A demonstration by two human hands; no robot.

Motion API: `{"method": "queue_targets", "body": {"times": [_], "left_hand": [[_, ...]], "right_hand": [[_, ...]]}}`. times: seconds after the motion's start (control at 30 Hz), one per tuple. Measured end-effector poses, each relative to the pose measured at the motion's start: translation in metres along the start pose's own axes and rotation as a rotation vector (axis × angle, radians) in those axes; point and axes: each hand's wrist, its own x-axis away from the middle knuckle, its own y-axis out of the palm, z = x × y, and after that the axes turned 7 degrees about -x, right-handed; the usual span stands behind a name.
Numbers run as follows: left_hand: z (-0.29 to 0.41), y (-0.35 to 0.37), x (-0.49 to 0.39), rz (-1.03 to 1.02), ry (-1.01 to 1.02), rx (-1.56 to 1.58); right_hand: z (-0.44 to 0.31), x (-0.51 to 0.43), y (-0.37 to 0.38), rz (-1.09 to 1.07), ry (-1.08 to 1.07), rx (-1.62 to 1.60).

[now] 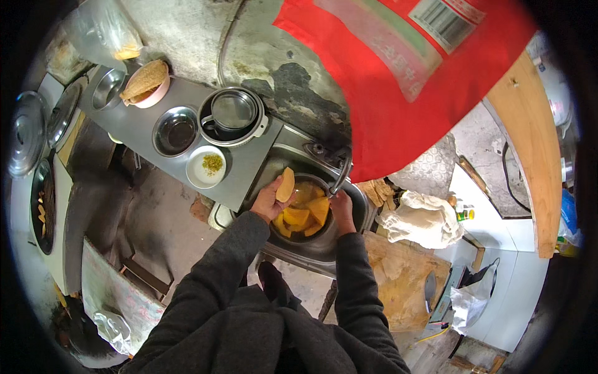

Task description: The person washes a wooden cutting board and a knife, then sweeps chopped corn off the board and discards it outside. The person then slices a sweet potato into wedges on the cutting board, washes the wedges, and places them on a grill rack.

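My left hand (269, 202) grips a pale yellow piece, apparently pumpkin (285, 185), over the left side of a round metal basin (310, 178). Chunks of orange pumpkin (296, 216) lie in the basin, apparently in water. The basin stands inside a stainless steel sink (273, 163). My right hand (342, 209) is at the basin's right rim, just below the spout of the faucet (346, 174). Its fingers are partly hidden, so whether they hold anything is unclear.
Left of the sink, a metal counter (149, 124) bears a white bowl (193, 176) with yellow-green bits, a steel bowl (175, 131) and stacked pots (233, 110). A red printed bag (387, 126) hangs close overhead. At right, a knife (430, 291) lies on a wooden board (402, 285).
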Motion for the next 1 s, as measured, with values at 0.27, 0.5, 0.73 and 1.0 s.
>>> {"method": "queue_targets", "body": {"times": [0.27,0.5,0.73,1.0], "left_hand": [[-0.027,0.009,-0.028,0.017,-0.113,-0.031],[-0.051,0.004,-0.034,-0.027,-0.09,-0.283],[-0.057,0.041,-0.019,-0.015,-0.316,-0.06],[-0.064,0.065,-0.018,-0.166,-0.19,-0.057]], "right_hand": [[-0.032,0.009,-0.011,-0.063,0.248,-0.774],[0.005,-0.052,-0.021,-0.001,-0.009,-0.069],[0.013,-0.103,-0.04,0.117,-0.152,0.43],[0.004,-0.096,-0.071,0.127,-0.094,0.273]]}}
